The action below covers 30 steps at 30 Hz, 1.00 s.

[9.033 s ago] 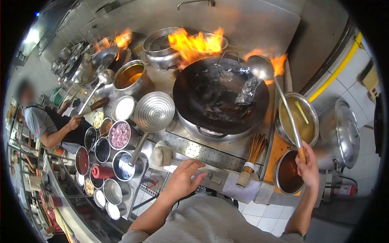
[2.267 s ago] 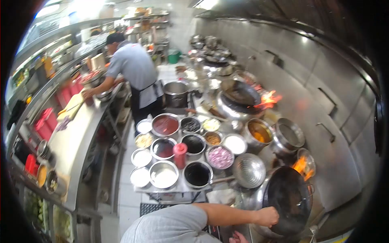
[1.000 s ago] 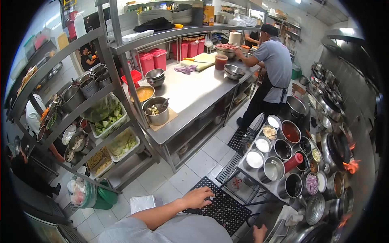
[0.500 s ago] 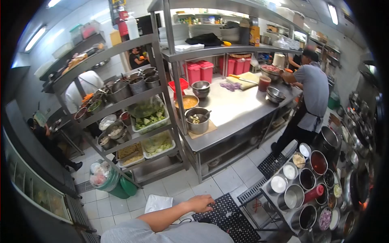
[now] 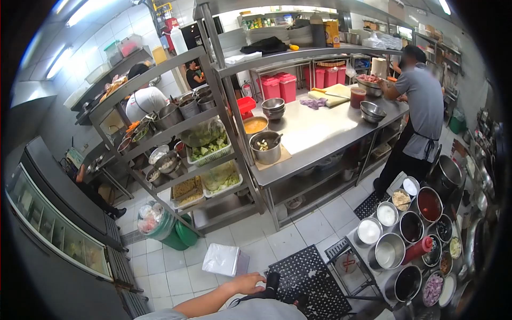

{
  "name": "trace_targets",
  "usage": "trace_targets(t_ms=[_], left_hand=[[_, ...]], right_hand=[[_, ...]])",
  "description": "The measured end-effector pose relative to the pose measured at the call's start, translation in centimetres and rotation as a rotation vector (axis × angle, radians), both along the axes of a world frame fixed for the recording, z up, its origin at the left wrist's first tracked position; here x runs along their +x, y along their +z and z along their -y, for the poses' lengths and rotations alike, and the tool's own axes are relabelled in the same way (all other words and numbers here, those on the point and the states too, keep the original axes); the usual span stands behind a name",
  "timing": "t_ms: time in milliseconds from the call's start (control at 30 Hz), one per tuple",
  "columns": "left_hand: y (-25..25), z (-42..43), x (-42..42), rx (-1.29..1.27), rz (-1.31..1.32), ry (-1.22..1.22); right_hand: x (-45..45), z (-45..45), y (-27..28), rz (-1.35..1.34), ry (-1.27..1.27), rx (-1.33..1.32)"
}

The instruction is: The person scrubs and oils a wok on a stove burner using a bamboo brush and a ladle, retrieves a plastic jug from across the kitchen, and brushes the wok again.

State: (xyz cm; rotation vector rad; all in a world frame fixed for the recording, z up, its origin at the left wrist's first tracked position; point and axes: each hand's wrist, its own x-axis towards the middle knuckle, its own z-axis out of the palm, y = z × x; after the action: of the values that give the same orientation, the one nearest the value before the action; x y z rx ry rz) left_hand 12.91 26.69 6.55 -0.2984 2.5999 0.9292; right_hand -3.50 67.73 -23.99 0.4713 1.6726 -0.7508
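Note:
My left hand [image 5: 249, 284] hangs low in front of my body at the bottom centre, near a black shoe [image 5: 272, 281]. Its fingers are loosely extended, and nothing shows in them. Beyond it a plastic-wrapped white box [image 5: 226, 260] sits on the tiled floor. A black perforated mat [image 5: 309, 282] lies just to the right of the hand. My right hand does not show.
A steel worktable [image 5: 304, 160] holds pots, bowls and a cutting board. Left of it stands a shelf rack [image 5: 176, 125] with food trays. A green bin [image 5: 181, 234] is on the floor. Pots of sauces [image 5: 412, 226] crowd the lower right. A co-worker [image 5: 418, 101] stands at the table's far end.
The view has swung left from the stove and wok to the worktable and rack. My right hand, earlier on a ladle, has left the view. My left hand has moved lower.

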Motion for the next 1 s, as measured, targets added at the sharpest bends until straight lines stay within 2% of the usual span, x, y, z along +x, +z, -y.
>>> trace_targets(t_ms=[100, 233, 367, 467, 567, 633, 733, 767, 800, 833, 900, 933, 1000], left_hand=[[1.2, -1.3, 1.7, -0.020, 0.049, 0.076], [-2.1, -1.3, 5.1, 0.003, -0.046, 0.150], [-2.3, -1.6, 7.6, 0.000, -0.047, 0.227], [-1.2, -1.0, 10.2, 0.009, -0.006, 0.253], [-1.8, 0.2, 14.8, -0.004, -0.073, 0.362], [-1.4, 1.1, 18.8, -0.019, -0.104, 0.456], [-1.5, 2.4, 26.2, -0.037, -0.125, 0.594], [-2.2, 3.0, 29.2, -0.042, -0.135, 0.624], [-2.7, 3.6, 31.8, -0.045, -0.144, 0.648], [-2.9, 4.0, 34.4, -0.048, -0.121, 0.697], [-2.9, 4.1, 39.2, -0.053, -0.063, 0.796], [-3.5, 4.2, 41.3, -0.058, -0.064, 0.825], [-4.5, 4.3, 45.2, -0.072, -0.057, 0.875]], right_hand=[[0.9, -1.0, -2.0, 0.077, 0.061, 0.037], [-0.1, -0.3, -5.4, 0.055, 0.128, 0.010], [-2.1, 4.2, -1.8, -0.082, 0.049, -0.182], [-2.8, 6.4, -0.9, -0.139, 0.143, -0.134], [-1.4, 7.5, -0.4, -0.159, 0.202, -0.069], [0.1, 7.6, -2.3, -0.172, 0.279, -0.077], [2.8, 11.0, -1.0, 0.046, 0.378, 0.092], [5.4, 11.9, -1.6, -0.120, 0.430, 0.128], [6.6, 13.5, -2.1, -0.106, 0.492, 0.073], [7.0, 14.7, -5.8, -0.092, 0.552, 0.019], [10.1, 18.6, -0.6, -0.127, 0.618, -0.007], [12.7, 22.1, 7.7, -0.149, 0.615, 0.011], [15.3, 25.6, 9.3, -0.201, 0.604, -0.063]])
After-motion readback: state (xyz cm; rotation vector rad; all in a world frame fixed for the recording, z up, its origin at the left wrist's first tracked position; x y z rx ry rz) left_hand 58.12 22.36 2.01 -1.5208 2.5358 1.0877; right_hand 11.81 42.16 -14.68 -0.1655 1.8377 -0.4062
